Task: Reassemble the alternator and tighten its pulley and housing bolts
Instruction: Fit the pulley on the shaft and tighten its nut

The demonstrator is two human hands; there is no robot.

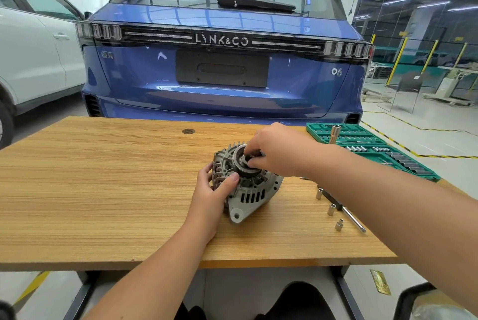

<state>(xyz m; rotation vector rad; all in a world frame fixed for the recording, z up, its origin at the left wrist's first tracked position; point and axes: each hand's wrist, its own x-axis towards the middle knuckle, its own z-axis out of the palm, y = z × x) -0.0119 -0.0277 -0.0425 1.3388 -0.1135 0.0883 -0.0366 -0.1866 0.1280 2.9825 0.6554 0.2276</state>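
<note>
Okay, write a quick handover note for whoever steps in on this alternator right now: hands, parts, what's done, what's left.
Left hand: gripping the alternator housing to steady it on the wooden table.
Right hand: fingertips at the pulley centre, apparently hand-turning the nut; the nut itself is hidden.
Tools: three loose sockets and a ratchet handle lie right of the alternator; the green socket set sits open at the far right corner.
Done: housing halves look joined, pulley seated.
Left: tighten the pulley nut with a tool, then the housing bolts; their state can't be judged from here.
</note>
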